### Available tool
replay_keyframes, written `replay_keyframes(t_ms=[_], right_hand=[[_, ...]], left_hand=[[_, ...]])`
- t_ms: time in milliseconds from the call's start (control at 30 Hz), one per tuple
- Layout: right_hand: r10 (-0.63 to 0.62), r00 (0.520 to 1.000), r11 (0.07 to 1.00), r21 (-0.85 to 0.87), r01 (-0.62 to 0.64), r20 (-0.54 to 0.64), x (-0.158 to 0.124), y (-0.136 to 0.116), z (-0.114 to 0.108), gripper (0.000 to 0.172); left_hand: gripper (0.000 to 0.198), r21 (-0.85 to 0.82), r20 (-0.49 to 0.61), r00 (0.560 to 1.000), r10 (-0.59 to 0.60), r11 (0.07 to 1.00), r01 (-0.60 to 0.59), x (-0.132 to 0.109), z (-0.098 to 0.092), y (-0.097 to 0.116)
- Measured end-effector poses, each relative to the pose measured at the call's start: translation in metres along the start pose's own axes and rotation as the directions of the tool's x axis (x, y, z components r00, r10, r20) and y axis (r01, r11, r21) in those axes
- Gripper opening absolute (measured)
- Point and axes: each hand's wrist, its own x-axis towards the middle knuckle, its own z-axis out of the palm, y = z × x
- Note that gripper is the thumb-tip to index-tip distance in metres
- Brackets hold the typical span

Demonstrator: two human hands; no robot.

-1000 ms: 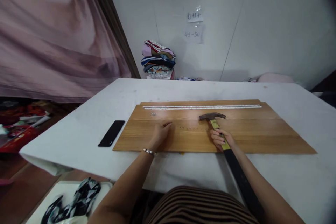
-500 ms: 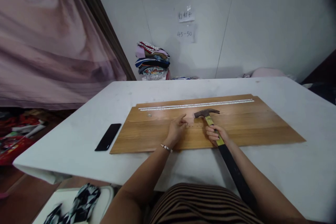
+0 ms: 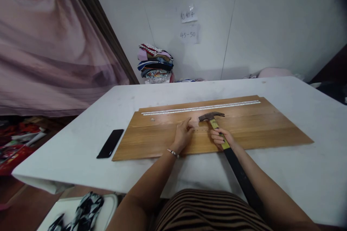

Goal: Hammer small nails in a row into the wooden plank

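Observation:
My right hand is wrapped around the yellow part of a claw hammer. The hammer's head is just above a wooden board, and its black grip runs back along my right forearm. My left hand rests low over the board, left of the hammer head. Its index finger points up and away, while the thumb and other fingers are pinched together; what lies between them is too small to make out. Several small dark dots form a row on the board between my hands. A few small nails lie at the board's upper left.
Two white strips with markings run along the board's far side. A black phone lies left of the board on the white table. Folded clothes are stacked beyond the far edge, by the wall. A stool with patterned cloth stands at lower left.
My left thumb and fingers have drawn closer together near the row of dots. The hammer stays in almost the same place over the board. The view has shifted slightly.

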Motion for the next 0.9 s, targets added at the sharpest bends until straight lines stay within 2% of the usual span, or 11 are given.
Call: replay_keyframes(t_ms=[267, 600, 900], right_hand=[[0.007, 1.0, 1.0, -0.018, -0.007, -0.005, 0.0, 0.0, 0.0, 0.034], [0.028, 0.999, 0.994, -0.109, -0.03, -0.018, 0.001, 0.001, -0.001, 0.035], [-0.015, 0.999, 0.981, -0.195, 0.006, -0.047, 0.002, 0.003, 0.003, 0.03]], left_hand=[[0.056, 0.002, 0.022, 1.0, -0.003, 1.0, 0.003, -0.001, 0.0, 0.002], [0.055, 0.139, 0.079, 0.991, 0.107, 0.983, -0.117, -0.004, -0.003, 0.015], [0.058, 0.085, 0.068, 0.994, 0.081, 0.993, -0.086, -0.004, 0.001, 0.008]])
